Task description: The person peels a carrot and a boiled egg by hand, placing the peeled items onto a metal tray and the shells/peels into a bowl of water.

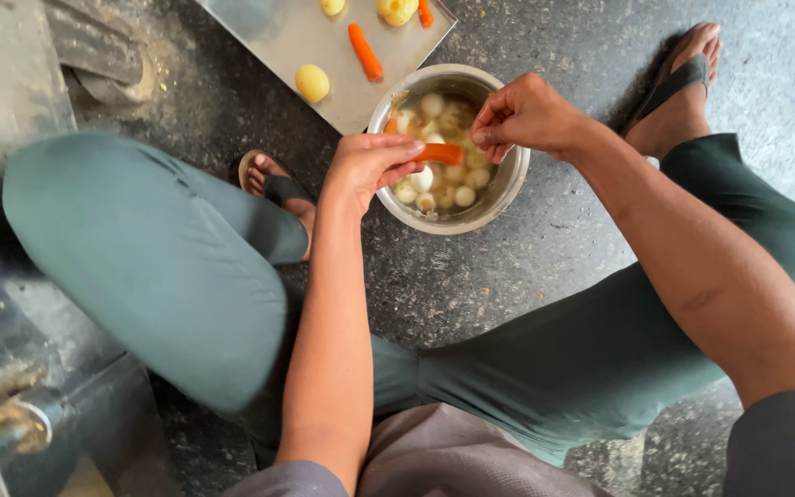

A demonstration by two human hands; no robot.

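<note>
While the person squats over a dark speckled floor, both hands meet above a round steel bowl set between the feet. The left hand has its fingers clamped on one end of an orange carrot piece, which hangs just over the bowl's middle. The right hand comes in from the other side with thumb and fingertips pinched together at the carrot's far end; whether they grip the carrot itself or a small blade is hard to tell from this angle.

Inside the bowl lie many small pale peeled rounds (potatoes, most likely), filling much of the bottom, so a good share of the peeling looks done. Just beyond the bowl, touching or nearly touching its rim, a flat metal tray carries what seems left: one whole carrot, a yellowish potato, and a few more pieces cut off by the top edge of the view. By that count, the work appears well past halfway, with only a handful of vegetables waiting.

Each foot wears a sandal, and green trousers cover both knees.
</note>
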